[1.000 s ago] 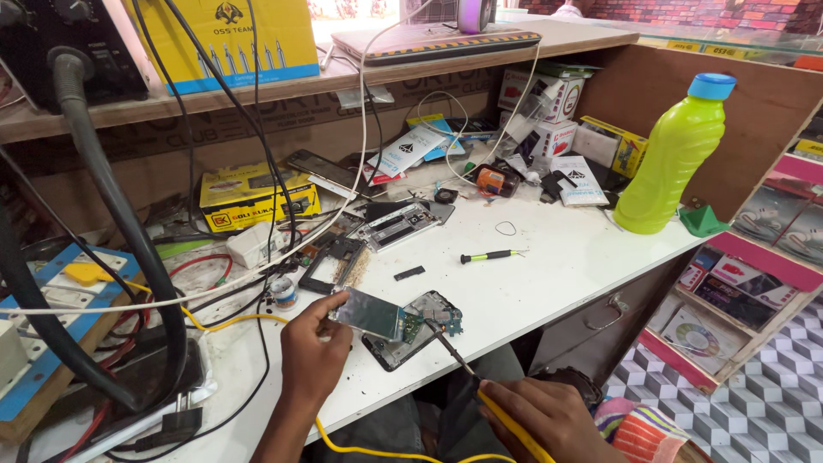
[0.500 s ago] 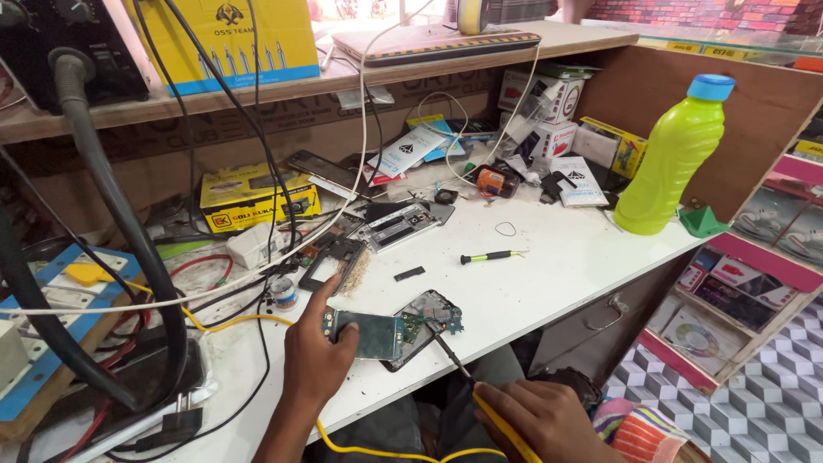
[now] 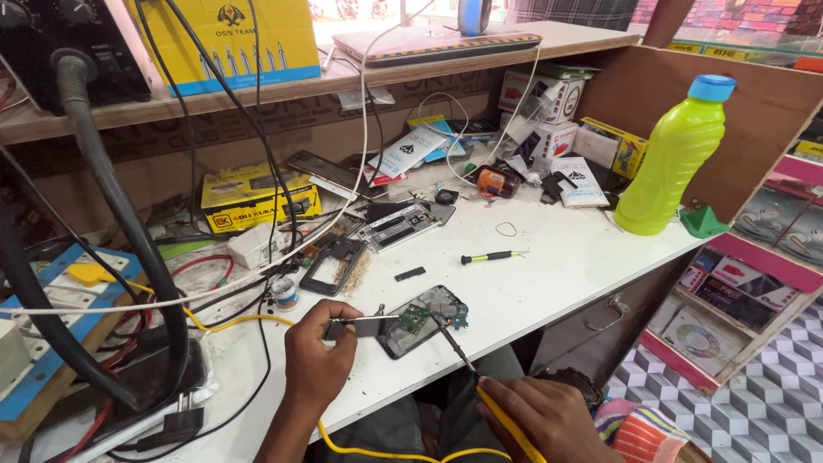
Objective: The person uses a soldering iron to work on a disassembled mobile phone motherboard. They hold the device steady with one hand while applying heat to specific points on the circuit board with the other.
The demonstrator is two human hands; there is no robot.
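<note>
My left hand (image 3: 319, 364) pinches a thin flat board piece (image 3: 367, 322), seen nearly edge-on, level over the white bench. Its far end meets a small green circuit part (image 3: 414, 319) on an opened phone (image 3: 426, 319) that lies face down near the front edge. My right hand (image 3: 549, 418) grips a yellow-handled soldering tool (image 3: 501, 413). The tool's dark tip (image 3: 446, 333) rests on the opened phone's board. A yellow cable (image 3: 386, 453) runs from the tool under my left wrist.
A green bottle (image 3: 675, 159) stands at the right. A green-handled screwdriver (image 3: 489, 256), an empty phone frame (image 3: 333, 264) and another opened phone (image 3: 399, 225) lie mid-bench. A thick black hose (image 3: 111, 223), a power strip (image 3: 51, 296) and wires crowd the left. Small boxes (image 3: 549, 107) line the back.
The board piece in my left hand has turned from face-up to edge-on and come down to the opened phone. My right hand and the tool have hardly moved.
</note>
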